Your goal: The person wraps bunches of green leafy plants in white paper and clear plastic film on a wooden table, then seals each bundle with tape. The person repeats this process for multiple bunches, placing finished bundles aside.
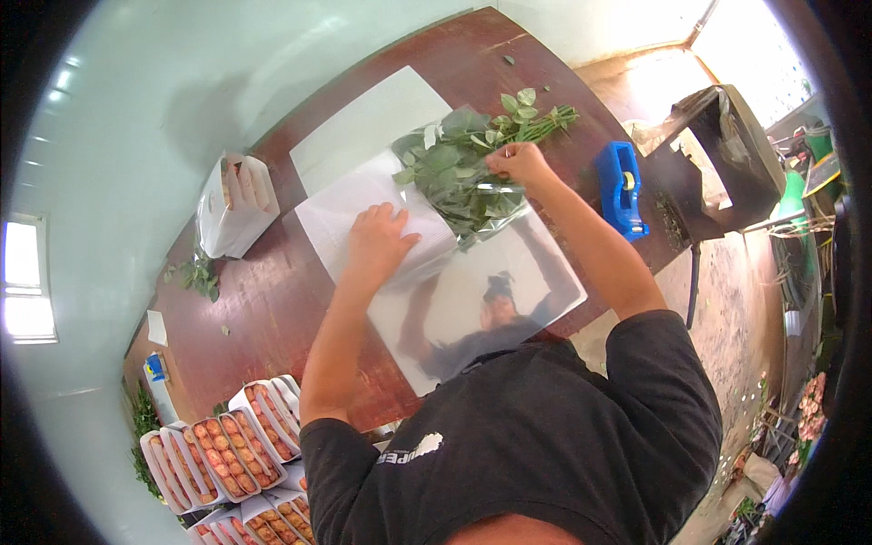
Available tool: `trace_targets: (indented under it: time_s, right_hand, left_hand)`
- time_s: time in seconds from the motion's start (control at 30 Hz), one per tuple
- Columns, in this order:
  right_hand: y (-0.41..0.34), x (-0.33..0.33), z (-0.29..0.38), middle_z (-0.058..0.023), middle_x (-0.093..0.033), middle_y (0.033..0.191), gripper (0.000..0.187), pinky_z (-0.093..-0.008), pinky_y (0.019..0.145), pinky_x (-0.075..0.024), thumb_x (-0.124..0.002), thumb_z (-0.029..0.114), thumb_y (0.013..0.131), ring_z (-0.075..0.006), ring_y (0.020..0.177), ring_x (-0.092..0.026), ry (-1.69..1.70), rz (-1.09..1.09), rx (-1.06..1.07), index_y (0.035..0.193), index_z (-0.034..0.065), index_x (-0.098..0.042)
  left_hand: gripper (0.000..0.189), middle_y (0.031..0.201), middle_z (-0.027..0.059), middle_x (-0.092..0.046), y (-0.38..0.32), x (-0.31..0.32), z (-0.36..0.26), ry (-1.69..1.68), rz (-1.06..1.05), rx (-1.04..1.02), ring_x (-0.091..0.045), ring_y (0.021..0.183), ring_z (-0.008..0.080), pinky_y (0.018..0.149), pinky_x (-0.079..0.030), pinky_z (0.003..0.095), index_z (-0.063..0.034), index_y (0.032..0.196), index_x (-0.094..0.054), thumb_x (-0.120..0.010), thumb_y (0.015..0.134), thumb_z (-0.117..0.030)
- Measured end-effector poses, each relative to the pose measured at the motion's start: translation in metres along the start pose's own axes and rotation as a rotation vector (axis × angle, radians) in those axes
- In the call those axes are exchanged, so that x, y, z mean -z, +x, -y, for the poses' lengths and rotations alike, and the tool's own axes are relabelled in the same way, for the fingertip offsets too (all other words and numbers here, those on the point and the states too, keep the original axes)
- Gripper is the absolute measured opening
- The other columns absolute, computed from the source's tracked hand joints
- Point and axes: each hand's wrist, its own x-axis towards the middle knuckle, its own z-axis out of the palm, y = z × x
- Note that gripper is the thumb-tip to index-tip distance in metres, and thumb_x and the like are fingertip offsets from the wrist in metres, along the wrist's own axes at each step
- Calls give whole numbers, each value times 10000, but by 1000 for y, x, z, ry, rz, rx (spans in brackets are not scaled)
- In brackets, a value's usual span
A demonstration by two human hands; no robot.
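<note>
A bouquet wrapped in white corrugated paper point(381, 197) lies on the dark red wooden table point(286, 300), its flower heads hidden. Green leaves point(443, 163) under clear plastic film come out of the wrap, and the bare stems point(555, 122) point to the upper right. My left hand point(383, 238) rests flat with spread fingers on the wrapped part. At the leaves near the stems is my right hand point(519, 163), fingertips pinched together, seemingly on the edge of the film. Beneath lie glossy clear film sheets point(477, 306) that mirror a person, and a white sheet point(368, 129) shows behind.
A blue tape dispenser point(621, 191) stands at the table's right side, beside a dark bin-like container point(736, 157). One wrapped bouquet point(238, 201) lies at the left. Several wrapped bouquets of orange-pink flowers point(225, 453) are stacked at the lower left.
</note>
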Motion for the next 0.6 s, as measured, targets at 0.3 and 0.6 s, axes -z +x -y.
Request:
trace_targets:
  time_s: [0.3,0.6]
  right_hand:
    - [-103,65,64,-65,-722,812,213,-295,709,-520,-752,233,794,-152,740,-668,-280,-391,272,916,58,-749]
    - [-212,236,-5,-126,-727,915,337,-331,755,-526,-733,266,806,-196,842,-685,-296,-463,-69,1016,3,-727]
  left_hand:
    - [578,1227,207,-593,-12,-5,5,64,17,-23,-543,1162,363,990,-422,463,-40,1187,-642,-732,773,-433]
    - [586,1226,187,-577,-9,-2,-5,112,38,-56,-550,1131,333,908,-463,433,-32,1202,-641,-739,767,-412]
